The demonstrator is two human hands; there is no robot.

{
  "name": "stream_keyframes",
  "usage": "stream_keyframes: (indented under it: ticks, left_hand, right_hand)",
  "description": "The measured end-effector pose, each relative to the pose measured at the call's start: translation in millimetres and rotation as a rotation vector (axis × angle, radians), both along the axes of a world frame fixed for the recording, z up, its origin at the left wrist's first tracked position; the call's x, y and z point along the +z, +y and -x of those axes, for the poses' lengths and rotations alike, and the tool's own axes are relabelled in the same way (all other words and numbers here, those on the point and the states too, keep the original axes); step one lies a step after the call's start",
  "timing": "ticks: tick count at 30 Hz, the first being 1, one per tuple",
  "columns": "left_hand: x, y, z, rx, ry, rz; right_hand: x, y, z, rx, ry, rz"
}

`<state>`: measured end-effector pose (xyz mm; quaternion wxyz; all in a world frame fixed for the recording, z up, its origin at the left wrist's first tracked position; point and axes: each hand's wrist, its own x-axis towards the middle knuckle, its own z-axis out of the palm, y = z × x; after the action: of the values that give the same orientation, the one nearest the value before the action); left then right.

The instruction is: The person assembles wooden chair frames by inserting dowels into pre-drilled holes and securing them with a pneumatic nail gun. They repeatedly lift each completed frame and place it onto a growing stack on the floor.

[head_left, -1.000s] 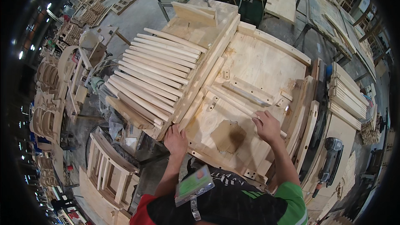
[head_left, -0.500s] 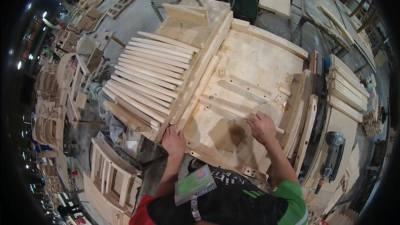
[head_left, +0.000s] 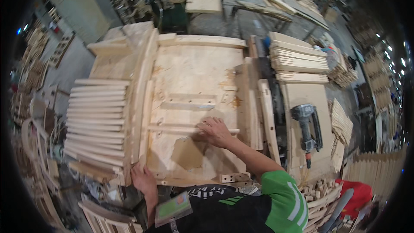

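Observation:
A slim round wooden rod (head_left: 174, 128) lies crosswise on a framed plywood board (head_left: 194, 62). My right hand (head_left: 214, 132) is closed around this rod, right of its middle. My left hand (head_left: 144, 180) rests at the near end of the long wooden rail (head_left: 139, 103) on the board's left side, its fingers a little apart. Below the rod there is a brown irregular patch (head_left: 189, 153) on the board, partly in my arm's shadow. Farther up, a short wooden strip with holes (head_left: 189, 99) is fixed on the board.
Left of the rail, several similar rods (head_left: 97, 112) lie in a row. A black-and-grey power tool (head_left: 307, 127) sits on a right-hand panel, below stacked slats (head_left: 299, 58). Curved wooden pieces (head_left: 258, 103) stand along the board's right edge. A person in red (head_left: 355, 196) is at lower right.
The view has swung to the right, so the board now looks straighter and farther left. My right hand is still on the rod and my left hand still at the rail's near end.

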<state>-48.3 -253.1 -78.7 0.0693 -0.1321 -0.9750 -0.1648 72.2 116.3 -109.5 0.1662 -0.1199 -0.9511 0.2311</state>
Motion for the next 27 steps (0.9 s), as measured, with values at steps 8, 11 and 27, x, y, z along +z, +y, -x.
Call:
stream_keyframes:
  ticks: [8,11,27]
  left_hand:
    - [8.5,-16.7,-10.2,-0.171,0.152,-0.066]
    - [6.8,-5.4,-2.4,-0.261,0.178,-0.159]
    - [54.9,198.9,-9.0,-0.776,-1.339,-1.015]
  right_hand:
    - [143.4,191.6,-50.3,-0.694,0.215,-0.375]
    - [181.9,234.8,-72.4,-0.718,-0.086,-0.462]
    - [332.4,94.4,-39.0,-0.171,0.514,-0.549]
